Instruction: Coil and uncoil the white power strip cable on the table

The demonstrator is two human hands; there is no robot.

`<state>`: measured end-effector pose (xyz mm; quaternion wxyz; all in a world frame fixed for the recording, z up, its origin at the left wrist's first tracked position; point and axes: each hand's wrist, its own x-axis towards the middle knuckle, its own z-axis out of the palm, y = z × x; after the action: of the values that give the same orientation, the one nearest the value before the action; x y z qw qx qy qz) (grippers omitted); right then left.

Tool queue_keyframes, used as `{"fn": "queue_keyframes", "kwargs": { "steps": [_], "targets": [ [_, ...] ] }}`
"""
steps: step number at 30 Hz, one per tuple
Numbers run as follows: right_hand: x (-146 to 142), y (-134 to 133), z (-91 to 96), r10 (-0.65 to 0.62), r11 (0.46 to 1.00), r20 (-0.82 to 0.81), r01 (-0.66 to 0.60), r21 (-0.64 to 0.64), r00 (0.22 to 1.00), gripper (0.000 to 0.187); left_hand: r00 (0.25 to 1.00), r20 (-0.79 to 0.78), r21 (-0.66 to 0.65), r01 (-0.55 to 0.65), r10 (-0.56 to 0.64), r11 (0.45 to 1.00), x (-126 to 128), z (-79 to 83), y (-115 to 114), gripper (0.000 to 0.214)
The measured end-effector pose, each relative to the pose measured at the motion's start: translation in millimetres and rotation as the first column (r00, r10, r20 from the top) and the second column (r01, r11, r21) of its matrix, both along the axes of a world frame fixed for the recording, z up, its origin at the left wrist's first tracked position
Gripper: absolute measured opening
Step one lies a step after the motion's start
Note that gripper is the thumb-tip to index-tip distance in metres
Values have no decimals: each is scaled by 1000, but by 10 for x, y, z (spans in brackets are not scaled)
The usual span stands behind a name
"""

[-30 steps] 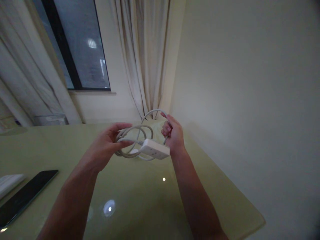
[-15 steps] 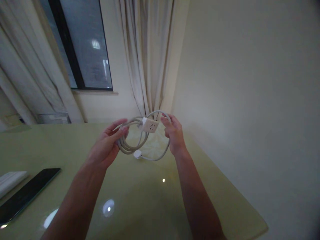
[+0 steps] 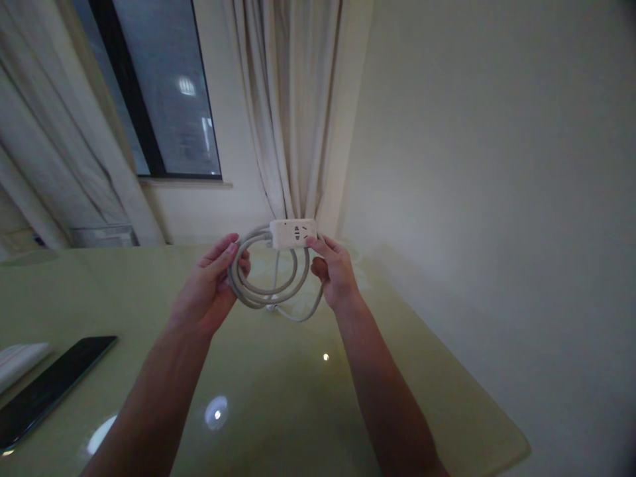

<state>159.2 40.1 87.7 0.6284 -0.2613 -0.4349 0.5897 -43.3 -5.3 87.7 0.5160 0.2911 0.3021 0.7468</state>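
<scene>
Green glossy table (image 3: pixel 278 397) spreads under both forearms, w/ ceiling lights mirrored in it below the wrists. A pale curtain (image 3: pixel 293 119) hangs straight beyond the hands and a dark window (image 3: pixel 163 86) sits up-left of them. A flat black phone (image 3: pixel 50 387) lies on the table well out past the left arm, face up, clear of the work. Both hands are held up off the table, near each other, w/ a white cord (image 3: pixel 258 291) coiled btwn them. Left hand (image 3: pixel 211 291) is closed round the coil's left side, thumb over the loops, prob. so the turns sit stacked and don't spring apart. Right hand (image 3: pixel 332 275) pinches w/ thumb & fingertips at the right end of the power strip (image 3: pixel 293 234), which sits level atop the coil, sockets facing the camera. That grip seems to keep the heavier block from dangling. One slack loop droops just below the right hand.
</scene>
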Motion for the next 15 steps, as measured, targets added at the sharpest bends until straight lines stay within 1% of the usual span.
{"fn": "queue_keyframes", "kwargs": {
  "steps": [4, 8, 11, 13, 15],
  "targets": [
    [34, 11, 14, 0, 1000, -114, -3, -21, 994, 31, 998, -31, -25, -48, 47, 999, -14, -71, 53, 32],
    [77, -5, 47, 4, 1000, -158, -2, 13, 987, 33, 991, -42, 36, -123, 124, 992, -42, -115, 103, 37],
    [91, -27, 67, -27, 999, -147, 33, 38, 989, 34, 972, -75, 113, -212, 221, 971, -54, -108, 118, 38],
    [100, -37, 72, -36, 997, -113, 43, 62, 993, 33, 959, -94, 137, -254, 268, 957, -66, -96, 121, 35],
    [114, -45, 72, -47, 994, -60, 52, 97, 997, 31, 951, -112, 141, -272, 288, 952, -89, -93, 123, 31]
  ]
}}
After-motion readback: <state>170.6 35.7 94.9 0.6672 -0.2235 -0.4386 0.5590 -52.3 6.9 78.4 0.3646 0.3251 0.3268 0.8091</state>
